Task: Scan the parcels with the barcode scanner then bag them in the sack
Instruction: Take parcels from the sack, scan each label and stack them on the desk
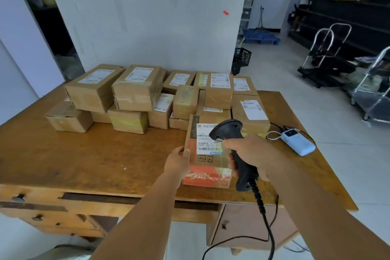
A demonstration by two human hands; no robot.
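Right hand (pixel 251 152) is wrapped around the handle of a black barcode scanner (pixel 234 145), its head sitting right over the white label (pixel 207 139) on a cardboard parcel (pixel 207 164) with orange print. Left hand (pixel 178 161) pinches that parcel's left edge; it sits near the front of the wooden desk (pixel 84 154). Behind it there's a pile of taped brown boxes (pixel 135 93), most with shipping labels. A white power bank (pixel 298 140) with cables lies on the desk to the right. The scanner's black cord (pixel 268 228) hangs off the front edge. Metal trolleys (pixel 329 55) and dark shelving (pixel 348 12) stand off to the far right.
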